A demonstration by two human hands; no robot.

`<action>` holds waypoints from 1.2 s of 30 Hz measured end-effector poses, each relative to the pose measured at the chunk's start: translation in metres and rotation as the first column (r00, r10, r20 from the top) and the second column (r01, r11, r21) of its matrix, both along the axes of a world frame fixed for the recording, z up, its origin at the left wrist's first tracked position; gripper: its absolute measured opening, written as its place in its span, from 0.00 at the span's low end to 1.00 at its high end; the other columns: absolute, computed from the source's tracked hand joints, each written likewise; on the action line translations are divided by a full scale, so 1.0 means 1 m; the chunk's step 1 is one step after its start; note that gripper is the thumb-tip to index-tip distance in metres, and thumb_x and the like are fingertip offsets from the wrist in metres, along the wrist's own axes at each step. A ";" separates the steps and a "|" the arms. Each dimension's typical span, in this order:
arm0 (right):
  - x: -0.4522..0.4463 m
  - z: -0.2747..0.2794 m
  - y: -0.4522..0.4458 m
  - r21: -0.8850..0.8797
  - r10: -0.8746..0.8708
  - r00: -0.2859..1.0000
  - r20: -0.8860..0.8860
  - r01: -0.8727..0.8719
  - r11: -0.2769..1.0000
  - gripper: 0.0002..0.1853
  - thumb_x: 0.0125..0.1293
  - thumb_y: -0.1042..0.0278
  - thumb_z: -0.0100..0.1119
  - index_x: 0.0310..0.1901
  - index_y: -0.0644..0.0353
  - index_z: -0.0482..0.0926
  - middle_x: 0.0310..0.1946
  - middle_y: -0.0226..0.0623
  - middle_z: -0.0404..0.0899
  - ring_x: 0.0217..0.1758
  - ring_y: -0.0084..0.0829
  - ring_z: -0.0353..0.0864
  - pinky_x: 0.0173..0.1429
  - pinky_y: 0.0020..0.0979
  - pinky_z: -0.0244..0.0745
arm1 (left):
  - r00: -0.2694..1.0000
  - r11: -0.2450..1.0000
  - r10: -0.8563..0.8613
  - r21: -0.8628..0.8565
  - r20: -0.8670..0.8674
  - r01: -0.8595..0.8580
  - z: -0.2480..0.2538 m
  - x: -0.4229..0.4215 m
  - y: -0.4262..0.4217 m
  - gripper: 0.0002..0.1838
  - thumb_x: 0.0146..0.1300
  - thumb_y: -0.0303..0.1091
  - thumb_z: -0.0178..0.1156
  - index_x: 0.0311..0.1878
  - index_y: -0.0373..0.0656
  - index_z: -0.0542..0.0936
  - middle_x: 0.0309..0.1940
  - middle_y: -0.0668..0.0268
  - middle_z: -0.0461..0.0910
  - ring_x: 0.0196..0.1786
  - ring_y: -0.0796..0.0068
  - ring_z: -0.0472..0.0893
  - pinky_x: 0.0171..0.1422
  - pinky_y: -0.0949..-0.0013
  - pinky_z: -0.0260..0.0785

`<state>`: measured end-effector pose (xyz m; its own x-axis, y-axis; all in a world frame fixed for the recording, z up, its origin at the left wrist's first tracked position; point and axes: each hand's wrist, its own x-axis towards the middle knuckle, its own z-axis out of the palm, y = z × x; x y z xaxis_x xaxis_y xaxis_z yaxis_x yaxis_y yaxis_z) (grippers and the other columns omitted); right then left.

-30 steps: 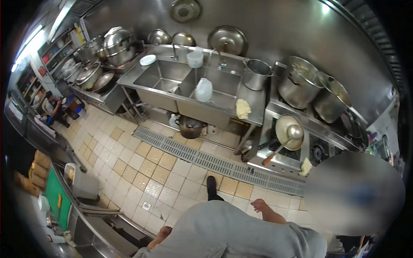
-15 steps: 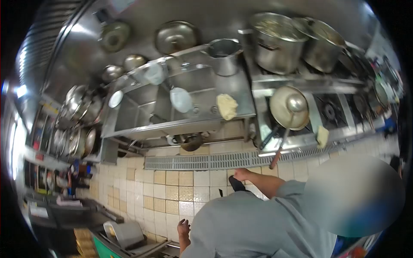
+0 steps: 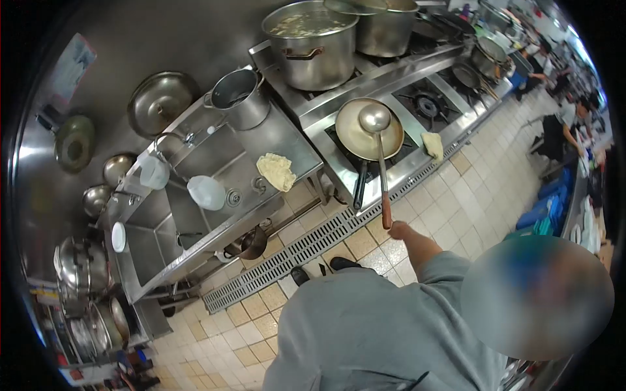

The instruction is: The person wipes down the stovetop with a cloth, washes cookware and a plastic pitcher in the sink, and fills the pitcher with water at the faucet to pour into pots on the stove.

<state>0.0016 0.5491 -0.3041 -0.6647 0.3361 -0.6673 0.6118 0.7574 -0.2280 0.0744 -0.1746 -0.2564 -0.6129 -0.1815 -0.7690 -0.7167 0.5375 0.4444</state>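
Note:
My right hand is at the lower end of a ladle with a red-brown handle. Nearly all of that handle shows, and I cannot make out whether the fingers touch it. The ladle's round bowl rests inside a wide pan on the near burner. The pan's black handle points toward me, just left of the ladle. A pale folded cloth lies on the stove's front edge, right of the pan. My left hand is out of view.
Large stockpots stand behind the stove. To the left is a steel sink with white scoop-like containers, a crumpled cloth and a tall pot. A floor grate runs along the front. Other people work at far right.
My view has turned to the right and closer to the stove. My right hand has come up to the ladle's handle end. My left hand has dropped out of view.

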 end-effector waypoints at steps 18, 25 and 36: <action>-0.022 0.288 -0.116 -0.064 -0.461 0.538 -0.706 0.600 0.798 0.13 0.60 0.66 0.61 0.42 0.66 0.74 0.30 0.47 0.80 0.31 0.44 0.82 0.38 0.43 0.78 | 0.886 0.921 -0.346 0.070 -0.310 0.384 0.014 -0.414 0.076 0.16 0.65 0.37 0.61 0.54 0.45 0.78 0.31 0.68 0.79 0.26 0.76 0.76 0.23 0.71 0.66; -0.010 0.351 -0.121 -0.548 -0.803 0.450 -0.391 0.587 0.596 0.11 0.62 0.67 0.58 0.39 0.67 0.75 0.28 0.44 0.79 0.22 0.42 0.81 0.26 0.40 0.75 | 0.789 0.775 -0.575 0.165 -0.217 0.610 0.033 -0.312 0.152 0.14 0.65 0.37 0.58 0.50 0.41 0.80 0.28 0.65 0.79 0.22 0.75 0.74 0.25 0.71 0.67; 0.011 0.315 -0.033 -0.342 -0.553 0.564 -0.613 0.441 0.829 0.13 0.59 0.67 0.57 0.39 0.70 0.75 0.33 0.53 0.81 0.32 0.50 0.82 0.37 0.42 0.77 | 0.709 0.760 -0.625 -0.051 -0.327 0.647 0.007 -0.197 0.034 0.11 0.65 0.43 0.56 0.43 0.47 0.75 0.31 0.68 0.73 0.31 0.66 0.80 0.31 0.59 0.72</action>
<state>0.0123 0.5165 0.0105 -0.6922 0.6982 -0.1827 0.5204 0.3075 -0.7966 -0.1221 -0.1408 -0.2493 -0.7675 0.3800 -0.5162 -0.0353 0.7790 0.6260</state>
